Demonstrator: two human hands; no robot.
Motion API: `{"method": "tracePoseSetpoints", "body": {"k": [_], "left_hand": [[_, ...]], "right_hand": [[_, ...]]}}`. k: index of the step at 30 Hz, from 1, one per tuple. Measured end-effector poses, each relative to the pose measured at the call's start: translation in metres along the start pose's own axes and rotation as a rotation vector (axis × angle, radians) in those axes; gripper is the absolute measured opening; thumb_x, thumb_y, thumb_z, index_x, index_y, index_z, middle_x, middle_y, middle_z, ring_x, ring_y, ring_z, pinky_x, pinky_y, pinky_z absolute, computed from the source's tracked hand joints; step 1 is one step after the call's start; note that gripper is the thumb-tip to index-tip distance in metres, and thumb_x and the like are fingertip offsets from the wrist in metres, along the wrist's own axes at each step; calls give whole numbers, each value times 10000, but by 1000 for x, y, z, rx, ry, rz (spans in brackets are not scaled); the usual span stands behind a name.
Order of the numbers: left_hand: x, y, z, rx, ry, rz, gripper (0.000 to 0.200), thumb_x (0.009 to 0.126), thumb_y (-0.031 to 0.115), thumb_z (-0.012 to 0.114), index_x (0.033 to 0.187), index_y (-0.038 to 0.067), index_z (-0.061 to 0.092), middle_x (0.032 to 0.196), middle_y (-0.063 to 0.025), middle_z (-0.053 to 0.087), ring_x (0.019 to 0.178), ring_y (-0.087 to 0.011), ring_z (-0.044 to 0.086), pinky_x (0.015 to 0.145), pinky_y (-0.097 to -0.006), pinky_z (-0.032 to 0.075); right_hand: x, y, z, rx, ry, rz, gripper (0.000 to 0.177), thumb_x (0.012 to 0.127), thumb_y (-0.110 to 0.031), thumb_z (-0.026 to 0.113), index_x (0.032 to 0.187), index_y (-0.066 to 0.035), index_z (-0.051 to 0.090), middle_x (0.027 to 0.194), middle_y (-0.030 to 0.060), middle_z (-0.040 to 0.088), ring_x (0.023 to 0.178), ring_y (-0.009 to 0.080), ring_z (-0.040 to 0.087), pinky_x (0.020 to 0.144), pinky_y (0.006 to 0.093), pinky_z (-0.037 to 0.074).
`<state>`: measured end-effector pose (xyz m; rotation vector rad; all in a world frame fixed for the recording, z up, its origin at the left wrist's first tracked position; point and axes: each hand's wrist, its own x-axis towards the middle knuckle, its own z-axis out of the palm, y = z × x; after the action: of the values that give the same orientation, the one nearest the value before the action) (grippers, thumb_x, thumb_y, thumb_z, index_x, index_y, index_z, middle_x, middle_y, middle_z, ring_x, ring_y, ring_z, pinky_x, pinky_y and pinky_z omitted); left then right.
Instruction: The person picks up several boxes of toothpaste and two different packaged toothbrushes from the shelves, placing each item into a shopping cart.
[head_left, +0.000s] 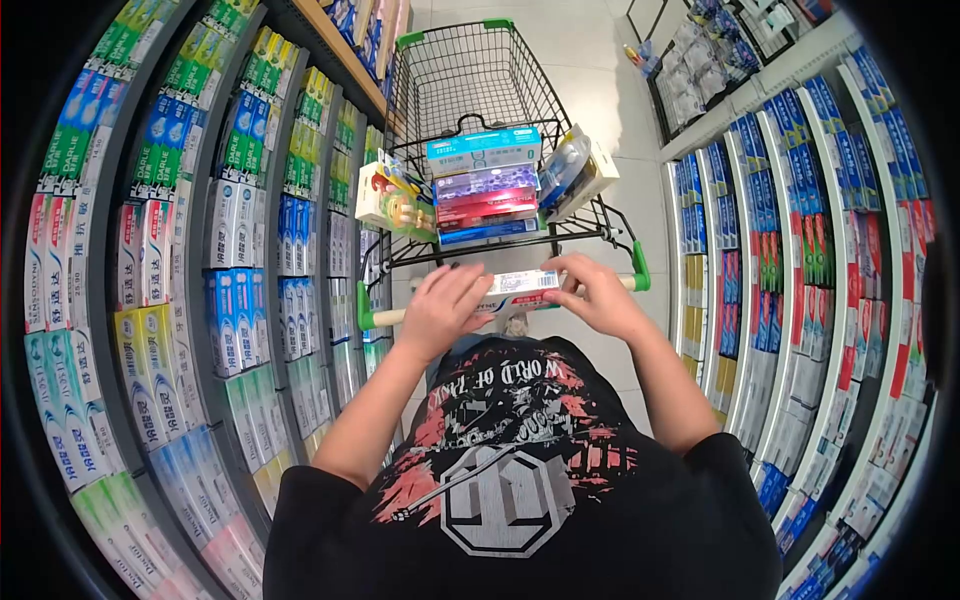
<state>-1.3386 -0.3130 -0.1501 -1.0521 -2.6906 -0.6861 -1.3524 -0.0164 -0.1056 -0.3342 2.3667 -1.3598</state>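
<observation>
A white and red toothpaste box [528, 283] is held level in front of my shirt, just before the cart handle. My right hand [597, 297] pinches its right end between thumb and fingers. At the left end, my left hand [447, 308] lies against the box, thumb low and fingers bent over that end, which it partly hides. Beyond both hands, several toothpaste boxes [487, 183] in blue, purple and red are stacked at the near end of the shopping cart [480, 68]. Toothbrush packs [398, 203] lean on the left of this stack, and another pack [577, 175] on the right.
Shelves of toothpaste boxes [240, 310] rise close on my left. More stocked shelves [800, 230] run along the right. The cart's pale handle [390, 317] has green ends. Hanging packs [705, 65] line the far right, beside the pale tiled floor [620, 100].
</observation>
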Motion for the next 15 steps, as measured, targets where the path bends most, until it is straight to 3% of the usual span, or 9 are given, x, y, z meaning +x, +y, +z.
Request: {"method": "tracePoseSetpoints", "body": {"k": [2, 4, 5, 6, 8, 10, 12, 13, 15], "left_hand": [[3, -3, -2, 48, 16, -52, 755, 799, 398, 795, 1402, 33, 525, 1375, -121, 621, 1219, -295, 610, 1029, -454, 468], [1, -8, -1, 71, 156, -475, 847, 861, 546, 714, 1479, 32, 446, 1501, -158, 504, 1285, -298, 545, 1108, -511, 383], [-11, -19, 15, 141, 182, -579, 844, 903, 594, 646, 1468, 1, 442, 1510, -194, 475, 1245, -347, 575, 1080, -507, 411], [-19, -24, 28, 148, 192, -577, 844, 903, 594, 646, 1468, 1, 442, 1510, -194, 475, 1245, -347, 575, 1080, -507, 411], [-30, -28, 42, -20, -149, -983, 697, 958, 537, 581, 1428, 31, 482, 1457, -191, 499, 1161, -399, 622, 989, -511, 481], [-29, -25, 42, -14, -155, -956, 645, 959, 518, 574, 1398, 51, 503, 1422, -183, 509, 1099, -415, 646, 924, -516, 509], [-25, -22, 40, 15, -163, -963, 549, 944, 503, 585, 1327, 112, 548, 1381, -150, 506, 959, -427, 689, 781, -528, 555], [-31, -26, 46, 12, -132, -947, 567, 931, 516, 595, 1338, 125, 546, 1425, -147, 466, 936, -429, 693, 776, -527, 556], [-24, -23, 37, 2, -196, -979, 586, 921, 520, 609, 1370, 150, 537, 1491, -164, 409, 951, -449, 688, 800, -537, 554]], "right_hand": [[13, 12, -3, -31, 15, -12, 339, 903, -173, 769, 1196, -38, 667, 966, 103, 648, 686, 162, 587, 675, 312, 509], [34, 24, -8, 13, 154, 64, 351, 906, -176, 766, 1207, -31, 657, 866, 87, 629, 694, 144, 583, 659, 310, 497], [44, 24, -12, 61, 209, 104, 342, 911, -168, 759, 1203, -26, 653, 804, 71, 612, 702, 131, 581, 675, 319, 495], [58, 34, -15, 19, 234, 24, 331, 923, -156, 744, 1208, -22, 642, 852, 89, 616, 707, 154, 582, 686, 325, 496], [88, 35, -19, -99, 277, -95, 329, 937, -145, 725, 1225, -23, 624, 931, 120, 617, 723, 182, 592, 702, 330, 500], [117, 51, -9, -41, 296, -154, 327, 943, -131, 709, 1234, -21, 607, 1019, 163, 617, 765, 251, 621, 739, 360, 514], [145, 77, 0, -242, 312, -255, 351, 923, -109, 705, 1246, -23, 599, 1122, 199, 623, 981, 394, 623, 858, 439, 512], [154, 87, 6, -306, 330, -281, 361, 917, -107, 705, 1255, -39, 602, 1141, 197, 619, 1079, 407, 602, 910, 452, 506], [169, 108, 15, -332, 315, -216, 358, 930, -83, 666, 1282, -99, 599, 1191, 203, 600, 1126, 426, 592, 942, 467, 507]]}}
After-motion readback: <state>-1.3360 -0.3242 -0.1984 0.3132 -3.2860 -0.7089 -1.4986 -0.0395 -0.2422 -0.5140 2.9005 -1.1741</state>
